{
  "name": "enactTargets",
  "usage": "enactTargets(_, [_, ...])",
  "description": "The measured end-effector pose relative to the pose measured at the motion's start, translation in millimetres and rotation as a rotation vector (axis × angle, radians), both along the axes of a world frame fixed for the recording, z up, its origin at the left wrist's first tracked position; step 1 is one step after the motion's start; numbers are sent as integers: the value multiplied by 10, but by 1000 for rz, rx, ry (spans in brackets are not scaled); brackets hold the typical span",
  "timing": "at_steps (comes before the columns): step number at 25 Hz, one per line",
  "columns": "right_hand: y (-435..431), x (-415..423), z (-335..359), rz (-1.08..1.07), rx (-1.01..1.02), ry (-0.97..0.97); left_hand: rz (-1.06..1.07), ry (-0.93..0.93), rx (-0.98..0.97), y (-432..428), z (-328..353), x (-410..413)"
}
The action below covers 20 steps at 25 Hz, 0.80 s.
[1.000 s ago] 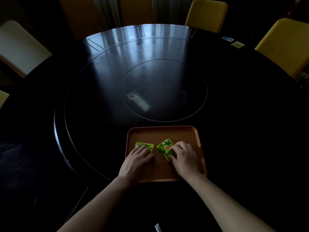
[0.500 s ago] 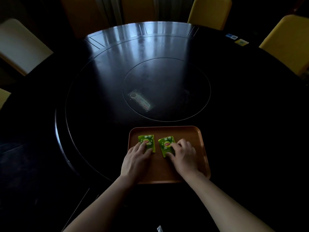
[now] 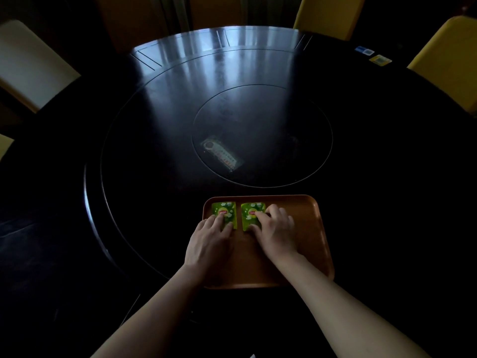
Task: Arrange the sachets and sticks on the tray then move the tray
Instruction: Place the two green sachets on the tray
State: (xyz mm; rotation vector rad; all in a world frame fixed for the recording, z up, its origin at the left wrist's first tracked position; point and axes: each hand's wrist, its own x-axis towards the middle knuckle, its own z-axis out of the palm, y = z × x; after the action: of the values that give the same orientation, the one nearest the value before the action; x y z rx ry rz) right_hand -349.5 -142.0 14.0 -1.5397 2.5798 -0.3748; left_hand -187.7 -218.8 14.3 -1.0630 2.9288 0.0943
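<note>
An orange-brown tray (image 3: 324, 228) lies on the dark table's near side. Two green tea sachets lie flat side by side in its far-left corner. My left hand (image 3: 209, 244) rests with its fingertips on the near half of the left sachet (image 3: 227, 209). My right hand (image 3: 277, 233) covers the right half of the right sachet (image 3: 251, 208), with the thumb at its near edge. A narrow gap separates the two sachets. I see no sticks on the tray.
A pale packet (image 3: 223, 155) lies in the round centre inset of the table's turntable (image 3: 260, 135). Small blue (image 3: 364, 50) and yellow (image 3: 380, 59) cards lie at the far right. Yellow chairs (image 3: 449, 60) and a cream chair (image 3: 28, 65) ring the table.
Both hands have slid the sachets away from me toward the tray's far-left corner. The right sachet has turned from tilted to straight, parallel with the left one.
</note>
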Motion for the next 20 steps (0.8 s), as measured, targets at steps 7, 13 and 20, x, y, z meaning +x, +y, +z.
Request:
enactTargets(7, [-129, 14, -30, 15, -19, 18, 30, 24, -2, -10, -40, 22])
enactTargets(13, [-155, 29, -49, 28, -24, 14, 38, 33, 12, -19, -41, 34])
enactTargets(20, [-154, 42, -59, 50, -48, 3, 61, 28, 61, -10, -60, 67])
